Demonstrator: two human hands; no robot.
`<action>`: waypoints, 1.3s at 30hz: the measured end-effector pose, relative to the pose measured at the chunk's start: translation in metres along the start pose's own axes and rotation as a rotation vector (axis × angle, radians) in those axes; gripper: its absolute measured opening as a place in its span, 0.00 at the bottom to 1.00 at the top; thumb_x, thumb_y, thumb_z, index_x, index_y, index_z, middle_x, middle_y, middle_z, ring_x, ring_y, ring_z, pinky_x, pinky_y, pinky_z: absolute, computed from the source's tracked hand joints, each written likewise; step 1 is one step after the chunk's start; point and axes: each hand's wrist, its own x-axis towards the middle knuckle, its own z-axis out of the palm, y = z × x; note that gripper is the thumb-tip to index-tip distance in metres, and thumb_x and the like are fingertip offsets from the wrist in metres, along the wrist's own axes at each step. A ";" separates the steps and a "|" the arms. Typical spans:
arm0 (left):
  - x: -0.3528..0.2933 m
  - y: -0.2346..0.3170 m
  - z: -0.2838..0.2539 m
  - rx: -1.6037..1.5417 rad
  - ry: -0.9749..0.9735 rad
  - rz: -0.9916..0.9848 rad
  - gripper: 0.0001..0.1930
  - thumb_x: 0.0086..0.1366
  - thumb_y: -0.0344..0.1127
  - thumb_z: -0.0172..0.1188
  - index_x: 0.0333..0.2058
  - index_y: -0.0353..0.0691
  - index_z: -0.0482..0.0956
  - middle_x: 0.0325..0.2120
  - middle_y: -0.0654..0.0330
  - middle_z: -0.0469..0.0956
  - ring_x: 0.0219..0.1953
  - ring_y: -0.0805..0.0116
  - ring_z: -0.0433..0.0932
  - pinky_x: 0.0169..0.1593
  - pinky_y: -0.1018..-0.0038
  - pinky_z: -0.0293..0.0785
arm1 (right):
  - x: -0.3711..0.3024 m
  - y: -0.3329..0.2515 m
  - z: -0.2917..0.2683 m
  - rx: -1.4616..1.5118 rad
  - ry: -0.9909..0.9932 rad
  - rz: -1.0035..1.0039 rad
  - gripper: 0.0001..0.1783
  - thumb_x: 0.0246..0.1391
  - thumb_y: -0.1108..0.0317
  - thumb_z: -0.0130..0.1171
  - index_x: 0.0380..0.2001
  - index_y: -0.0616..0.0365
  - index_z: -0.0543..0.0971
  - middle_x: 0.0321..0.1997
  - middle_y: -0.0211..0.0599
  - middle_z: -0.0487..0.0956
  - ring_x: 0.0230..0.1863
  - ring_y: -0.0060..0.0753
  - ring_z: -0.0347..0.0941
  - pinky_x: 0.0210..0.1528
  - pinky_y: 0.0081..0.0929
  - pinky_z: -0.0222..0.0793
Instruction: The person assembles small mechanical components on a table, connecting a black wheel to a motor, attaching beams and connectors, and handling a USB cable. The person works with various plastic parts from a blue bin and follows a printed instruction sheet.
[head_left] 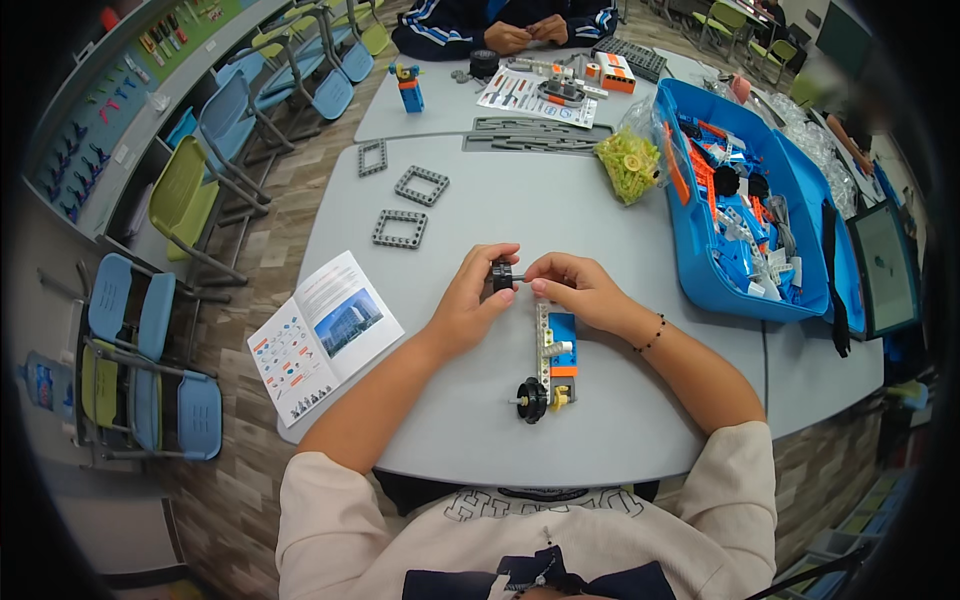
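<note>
My left hand (468, 298) grips a small black wheel (502, 275) between thumb and fingers above the table. A short grey axle (518, 278) sticks out of the wheel's right side. Its free end is pinched by my right hand (585, 291), thumb against forefinger. Just below my right hand lies a partly built model (562, 350) of white, blue and orange building pieces. At its near end a second black wheel (532, 400) sits on an axle, beside a yellowish piece.
An open booklet (325, 335) lies left of my forearm. Grey rectangular frames (400, 229) rest farther off. To the right stands a blue bin (745, 300) full of parts, with a bag of yellow-green pieces (628, 165) beside it. Another person's hands (528, 35) are across the table.
</note>
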 end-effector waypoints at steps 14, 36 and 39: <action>0.019 -0.011 0.011 0.251 0.211 0.319 0.11 0.58 0.25 0.58 0.41 0.37 0.72 0.43 0.57 0.70 0.44 0.66 0.73 0.52 0.70 0.68 | 0.005 0.005 -0.011 0.266 -0.021 -0.026 0.12 0.63 0.61 0.50 0.36 0.59 0.75 0.29 0.24 0.74 0.30 0.11 0.65 0.33 0.12 0.62; 0.012 0.002 0.018 0.654 0.162 0.375 0.09 0.56 0.23 0.60 0.34 0.36 0.69 0.33 0.53 0.71 0.36 0.55 0.71 0.42 0.68 0.71 | 0.007 0.007 -0.004 -0.069 0.087 -0.106 0.21 0.49 0.51 0.65 0.26 0.60 0.73 0.19 0.24 0.69 0.22 0.14 0.61 0.23 0.18 0.57; 0.013 0.003 0.019 0.710 0.174 0.429 0.08 0.57 0.23 0.58 0.34 0.35 0.69 0.33 0.54 0.69 0.33 0.56 0.73 0.34 0.68 0.72 | 0.008 0.011 -0.003 -0.065 0.099 -0.107 0.20 0.49 0.53 0.64 0.23 0.60 0.72 0.18 0.26 0.68 0.21 0.16 0.61 0.23 0.19 0.57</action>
